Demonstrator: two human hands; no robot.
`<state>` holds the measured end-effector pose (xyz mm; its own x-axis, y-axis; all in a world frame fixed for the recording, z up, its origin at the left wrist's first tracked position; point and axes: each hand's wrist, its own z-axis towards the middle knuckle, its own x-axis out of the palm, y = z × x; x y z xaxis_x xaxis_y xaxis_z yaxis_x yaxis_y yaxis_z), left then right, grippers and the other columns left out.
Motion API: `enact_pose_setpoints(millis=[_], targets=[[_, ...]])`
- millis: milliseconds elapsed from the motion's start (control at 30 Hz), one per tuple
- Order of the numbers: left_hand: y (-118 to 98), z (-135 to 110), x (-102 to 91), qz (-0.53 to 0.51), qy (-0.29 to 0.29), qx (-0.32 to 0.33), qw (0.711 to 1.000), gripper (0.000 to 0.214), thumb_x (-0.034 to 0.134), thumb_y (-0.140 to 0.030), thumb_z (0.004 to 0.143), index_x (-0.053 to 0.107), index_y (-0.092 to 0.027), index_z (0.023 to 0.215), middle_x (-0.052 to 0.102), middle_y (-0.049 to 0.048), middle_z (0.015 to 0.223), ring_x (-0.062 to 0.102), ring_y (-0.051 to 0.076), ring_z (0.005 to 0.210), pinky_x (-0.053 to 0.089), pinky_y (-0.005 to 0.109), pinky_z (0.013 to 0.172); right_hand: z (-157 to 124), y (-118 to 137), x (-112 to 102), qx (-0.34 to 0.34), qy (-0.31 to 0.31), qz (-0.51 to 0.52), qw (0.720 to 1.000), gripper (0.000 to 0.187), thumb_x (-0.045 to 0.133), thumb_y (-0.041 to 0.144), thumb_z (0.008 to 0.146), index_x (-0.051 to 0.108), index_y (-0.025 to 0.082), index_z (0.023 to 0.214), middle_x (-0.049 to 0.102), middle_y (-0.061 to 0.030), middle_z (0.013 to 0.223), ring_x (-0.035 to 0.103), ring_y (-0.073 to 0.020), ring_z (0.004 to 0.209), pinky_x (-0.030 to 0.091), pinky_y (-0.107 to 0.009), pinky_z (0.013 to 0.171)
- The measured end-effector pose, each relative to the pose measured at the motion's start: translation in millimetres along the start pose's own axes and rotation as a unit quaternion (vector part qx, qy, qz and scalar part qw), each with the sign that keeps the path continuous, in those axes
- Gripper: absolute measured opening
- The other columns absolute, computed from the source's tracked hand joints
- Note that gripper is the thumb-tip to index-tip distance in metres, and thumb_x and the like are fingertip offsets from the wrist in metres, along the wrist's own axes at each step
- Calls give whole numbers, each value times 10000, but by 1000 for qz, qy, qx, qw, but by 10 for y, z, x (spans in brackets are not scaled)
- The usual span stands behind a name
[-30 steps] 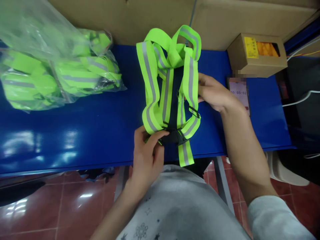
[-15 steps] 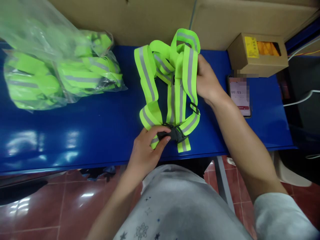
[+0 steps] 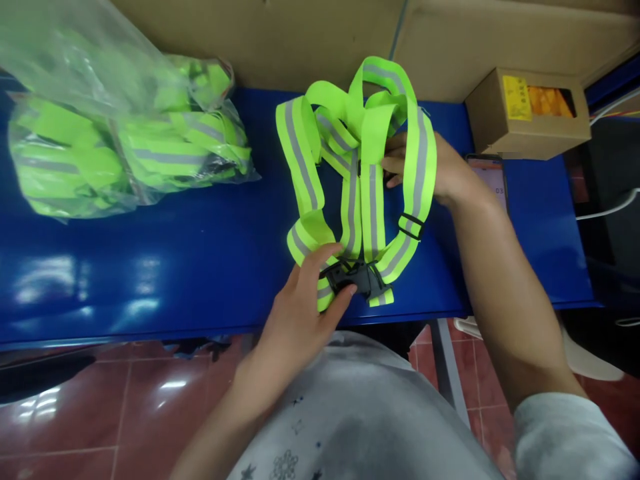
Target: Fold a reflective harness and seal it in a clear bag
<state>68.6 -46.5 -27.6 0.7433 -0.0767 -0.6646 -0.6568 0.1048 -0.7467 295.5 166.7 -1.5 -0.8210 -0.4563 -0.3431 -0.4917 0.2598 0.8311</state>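
A neon-green reflective strap vest [image 3: 350, 173] with grey stripes lies spread on the blue table [image 3: 175, 253]. My left hand [image 3: 305, 300] pinches its lower band beside the black plastic buckle [image 3: 357, 275] near the table's front edge. My right hand [image 3: 430, 170] sits inside the right strap loop, fingers curled on the webbing, with the strap draped over the back of the hand. A small black slider [image 3: 411, 225] hangs on that right strap.
A clear plastic bag [image 3: 115, 133] full of the same green vests lies at the left. A small cardboard box [image 3: 525, 113] stands at the back right, with a phone [image 3: 493, 177] below it, partly hidden by my wrist. Cardboard lines the back wall. White cables run at the right.
My right hand has slipped through the right strap loop, which now lies over it and has spread rightward. My left hand stays at the buckle end, shifted slightly right.
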Motion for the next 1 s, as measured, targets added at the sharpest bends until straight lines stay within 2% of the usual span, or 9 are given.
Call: enact_pose_setpoints(millis=[133, 267, 400, 500, 567, 700, 800, 933, 1000], targets=[[-46, -12, -35, 44, 54, -10, 998, 592, 600, -402, 1056, 370, -358, 1600, 594, 118, 1526, 674, 345, 1292, 644, 475, 923, -156, -28, -34, 3, -130, 178, 975, 372, 610, 556, 1025, 694, 195, 985, 776, -60, 938, 771, -205, 910, 636, -293, 738], [-44, -12, -38, 65, 96, -29, 993, 576, 565, -444, 1069, 371, -380, 1608, 631, 123, 1464, 685, 371, 1245, 644, 540, 910, -212, 5, 48, -15, -156, 285, 945, 735, 360, 820, 1012, 713, 179, 941, 756, -97, 924, 713, -193, 732, 605, -300, 545], [-18, -19, -21, 75, 108, 8, 991, 557, 537, -398, 1082, 369, -328, 1608, 662, 148, 1403, 701, 360, 1191, 622, 580, 945, -256, 191, 237, -163, -168, 233, 944, 451, 640, 662, 993, 675, 229, 868, 702, -9, 774, 596, -125, 538, 519, -259, 465], [1, -28, -20, 74, 123, 30, 989, 551, 519, -383, 1092, 339, -315, 1608, 657, 150, 1426, 706, 356, 1180, 596, 626, 982, -89, 278, 378, -230, -187, 188, 937, 422, 565, 647, 1042, 600, 277, 842, 626, 35, 643, 552, -140, 485, 466, -286, 450], [10, -36, -24, 67, 128, 34, 989, 538, 509, -382, 1098, 328, -318, 1600, 636, 142, 1473, 693, 357, 1219, 571, 655, 1021, 131, 224, 419, -264, -252, 149, 919, 452, 515, 639, 1067, 505, 289, 782, 544, 47, 580, 527, -149, 482, 438, -299, 469], [-10, -64, -36, 49, 120, 27, 991, 517, 513, -390, 1095, 349, -336, 1583, 623, 117, 1500, 675, 345, 1253, 574, 619, 1026, 461, -38, 347, -199, -360, 16, 911, 509, 460, 565, 1104, 363, 280, 694, 518, 13, 675, 573, -162, 676, 479, -305, 661], [-50, -83, -29, 60, 104, 25, 992, 483, 508, -456, 1096, 420, -347, 1559, 682, 111, 1381, 697, 325, 1157, 606, 546, 937, 381, -109, 281, -232, -419, -52, 876, 426, 441, 471, 1119, 350, 281, 749, 522, 1, 754, 580, -189, 779, 495, -339, 805], [-74, -75, 47, 113, 57, 58, 990, 425, 436, -467, 1121, 526, -305, 1503, 737, 107, 1213, 706, 302, 1027, 588, 493, 852, 79, 4, 364, -363, -487, 3, 794, 319, 342, 376, 1135, 352, 284, 829, 470, -1, 800, 575, -193, 814, 500, -333, 838], [-71, -60, 100, 139, 33, 64, 988, 397, 402, -418, 1134, 576, -283, 1463, 746, 109, 1178, 707, 295, 996, 573, 469, 823, -7, 33, 453, -389, -464, 8, 796, 289, 365, 380, 1129, 398, 281, 860, 470, 8, 796, 586, -185, 796, 498, -322, 801]])
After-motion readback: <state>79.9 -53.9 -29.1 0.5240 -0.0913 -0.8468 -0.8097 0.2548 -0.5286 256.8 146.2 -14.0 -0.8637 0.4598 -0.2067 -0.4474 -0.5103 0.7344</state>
